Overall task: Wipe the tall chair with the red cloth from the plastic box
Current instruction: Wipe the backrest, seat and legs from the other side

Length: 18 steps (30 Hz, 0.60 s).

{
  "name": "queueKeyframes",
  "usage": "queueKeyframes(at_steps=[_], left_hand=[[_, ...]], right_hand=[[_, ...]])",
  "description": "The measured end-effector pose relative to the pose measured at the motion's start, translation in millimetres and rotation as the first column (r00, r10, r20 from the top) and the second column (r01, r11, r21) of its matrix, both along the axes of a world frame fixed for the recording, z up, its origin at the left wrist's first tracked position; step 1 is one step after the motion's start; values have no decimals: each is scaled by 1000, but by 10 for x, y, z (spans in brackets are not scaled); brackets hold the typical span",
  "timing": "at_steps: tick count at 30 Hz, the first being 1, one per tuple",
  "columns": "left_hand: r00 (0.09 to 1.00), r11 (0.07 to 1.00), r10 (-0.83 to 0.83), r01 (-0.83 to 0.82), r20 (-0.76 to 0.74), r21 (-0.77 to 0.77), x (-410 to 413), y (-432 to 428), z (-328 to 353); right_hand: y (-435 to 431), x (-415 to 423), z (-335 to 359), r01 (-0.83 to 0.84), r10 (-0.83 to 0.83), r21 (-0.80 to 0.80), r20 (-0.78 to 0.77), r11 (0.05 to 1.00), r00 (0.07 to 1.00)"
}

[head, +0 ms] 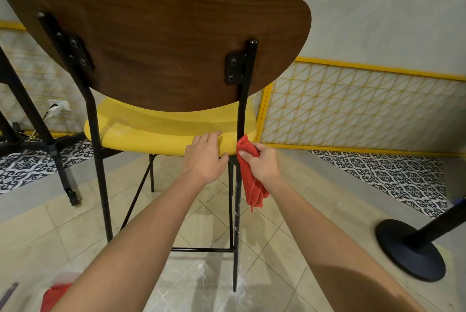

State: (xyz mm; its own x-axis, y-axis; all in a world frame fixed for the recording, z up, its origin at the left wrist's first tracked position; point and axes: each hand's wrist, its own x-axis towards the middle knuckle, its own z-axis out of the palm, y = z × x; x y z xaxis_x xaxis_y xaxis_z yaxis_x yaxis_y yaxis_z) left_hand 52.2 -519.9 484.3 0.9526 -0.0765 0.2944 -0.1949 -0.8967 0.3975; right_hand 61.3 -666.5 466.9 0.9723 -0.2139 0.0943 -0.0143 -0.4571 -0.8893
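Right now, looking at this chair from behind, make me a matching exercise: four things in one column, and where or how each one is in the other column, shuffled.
Column one:
1. red cloth
2. left hand
3. backrest
4. round black base

Column two:
A. brown wood
B. standing at the far right
C. resting on the yellow seat
D. gripped by the right hand at the black post

Pairs: 1-D, 2-C, 3-A, 4-B
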Motion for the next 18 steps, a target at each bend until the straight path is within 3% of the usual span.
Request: queueKeyframes(at_steps=[4, 10, 18], left_hand=[[1000, 1000, -9, 9, -9, -15, -29, 0, 7], [1000, 1000, -27, 27, -2, -12, -47, 23, -22], [999, 999, -33, 33, 2, -28, -62, 16, -54]], right_hand=[[-95, 35, 166, -63, 65, -147, 4, 987, 998], [21, -2, 202, -19, 20, -15, 63, 1000, 998], [-15, -93, 71, -11, 12, -118, 10, 993, 1000]])
